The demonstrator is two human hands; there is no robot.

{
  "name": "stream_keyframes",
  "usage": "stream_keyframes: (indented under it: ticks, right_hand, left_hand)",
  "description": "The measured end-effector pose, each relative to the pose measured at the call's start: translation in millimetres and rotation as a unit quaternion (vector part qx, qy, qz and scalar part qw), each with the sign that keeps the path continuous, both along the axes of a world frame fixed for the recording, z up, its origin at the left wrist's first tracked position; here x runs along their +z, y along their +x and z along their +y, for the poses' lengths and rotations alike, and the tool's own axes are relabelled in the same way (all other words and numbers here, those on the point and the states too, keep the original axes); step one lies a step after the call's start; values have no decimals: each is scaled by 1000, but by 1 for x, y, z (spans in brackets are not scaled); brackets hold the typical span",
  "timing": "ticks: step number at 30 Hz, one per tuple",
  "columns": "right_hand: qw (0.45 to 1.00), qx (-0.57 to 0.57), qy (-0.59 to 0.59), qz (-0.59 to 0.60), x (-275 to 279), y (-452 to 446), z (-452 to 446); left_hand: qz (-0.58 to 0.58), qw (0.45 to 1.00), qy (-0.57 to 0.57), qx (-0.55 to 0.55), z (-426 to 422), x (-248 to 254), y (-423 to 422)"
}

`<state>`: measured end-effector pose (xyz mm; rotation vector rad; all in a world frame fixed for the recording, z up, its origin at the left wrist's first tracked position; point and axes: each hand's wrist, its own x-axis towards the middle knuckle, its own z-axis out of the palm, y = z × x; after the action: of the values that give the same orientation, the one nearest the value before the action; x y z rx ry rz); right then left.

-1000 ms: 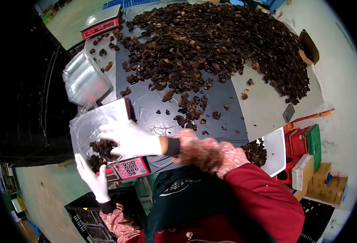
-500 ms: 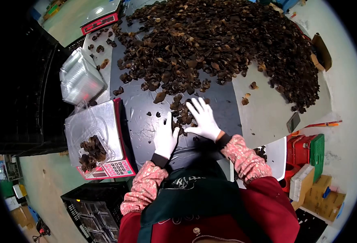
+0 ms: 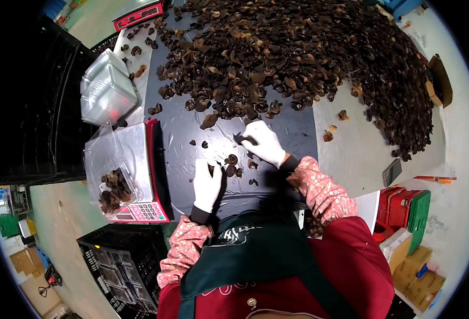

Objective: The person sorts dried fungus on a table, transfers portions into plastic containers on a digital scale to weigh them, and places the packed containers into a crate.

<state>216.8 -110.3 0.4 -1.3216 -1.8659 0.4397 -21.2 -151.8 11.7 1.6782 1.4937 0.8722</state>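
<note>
My left hand (image 3: 207, 185), in a white glove, has its fingers curled round a dark mushroom piece, just left of a few loose pieces (image 3: 232, 165) on the dark table cover (image 3: 184, 175). Farther up and to the right, my right hand (image 3: 264, 143), also gloved, pinches a dark mushroom piece (image 3: 239, 138) between thumb and fingers. A large heap of dark mushroom pieces (image 3: 277, 58) lies beyond both hands. On the left, a clear plastic box (image 3: 133, 183) with mushroom pieces (image 3: 115, 191) inside rests on a scale (image 3: 139, 141).
Stacked clear boxes (image 3: 109, 93) stand behind the scale. A second red scale (image 3: 139, 17) is at the far left. A phone-like slab (image 3: 392, 173) lies at the right edge. Below the table are a black crate (image 3: 120, 266), a white tub and red and green crates (image 3: 418, 212).
Both hands came from the scale side and open positions to the table centre, and their fingers have closed on pieces. The small cluster between them has thinned out.
</note>
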Motion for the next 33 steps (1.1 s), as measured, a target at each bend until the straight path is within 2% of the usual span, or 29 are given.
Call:
stream_keyframes:
  ticks: [1, 2, 4, 5, 8, 9, 12, 14, 16, 18, 20, 22, 23, 24, 26, 28, 29, 31, 33]
  right_hand:
    - [998, -24, 13, 58, -5, 8, -5]
    - [992, -50, 26, 116, -10, 17, -11]
    - [987, -78, -20, 138, -7, 33, -27]
    - [991, -83, -10, 101, -6, 41, -36]
    - [995, -92, -1, 38, -4, 55, -58]
    - [996, -89, -1, 14, -1, 56, -62]
    - [992, -109, -39, 43, 7, 55, -76]
    - [995, -84, -10, -52, -7, 61, -82]
    - [991, -98, -18, -92, 1, 51, -87]
    - [988, -97, -24, -114, 11, 43, -87]
    - [985, -74, -27, -151, 15, 41, -88]
    - [975, -54, -25, -215, 21, 37, -91]
    - [969, -57, 4, -239, 20, 37, -91]
    - [969, -58, 4, -239, 14, 41, -92]
    - [976, -79, 4, -204, 0, 52, -93]
    - [985, -102, 39, -135, -4, 55, -89]
    - [986, -115, 36, -113, -10, 59, -84]
    - [987, -125, 35, -92, -7, 62, -75]
    - [982, -140, -31, -122, 4, 62, -68]
  left_hand:
    - [30, 999, 19, -28, -5, 8, 3]
    - [55, 992, 95, -67, -6, 9, 6]
    - [86, 990, 26, -104, -13, 8, 12]
    - [159, 980, 28, -114, -15, 8, 17]
    - [221, 962, 8, -162, -11, 28, 27]
    - [239, 952, 60, -181, -8, 24, 26]
    - [270, 930, 56, -243, -5, 23, 22]
    - [247, 939, 74, -229, -10, 14, 21]
    - [256, 937, 110, -211, -14, 10, 21]
    - [230, 949, 122, -177, -15, 7, 24]
    - [202, 968, 41, -142, -9, 3, 23]
    - [168, 976, 38, -133, -6, 3, 25]
    - [116, 983, 71, -121, -5, -3, 25]
    - [64, 987, 103, -109, -3, -9, 24]
    - [-4, 994, 49, -94, 1, -16, 21]
    - [-22, 992, 102, -73, 3, -15, 18]
    - [-47, 997, 21, -57, 2, -13, 12]
    - [-135, 990, 11, -42, 0, 10, 4]
    - [-181, 983, -12, -10, -6, 53, -15]
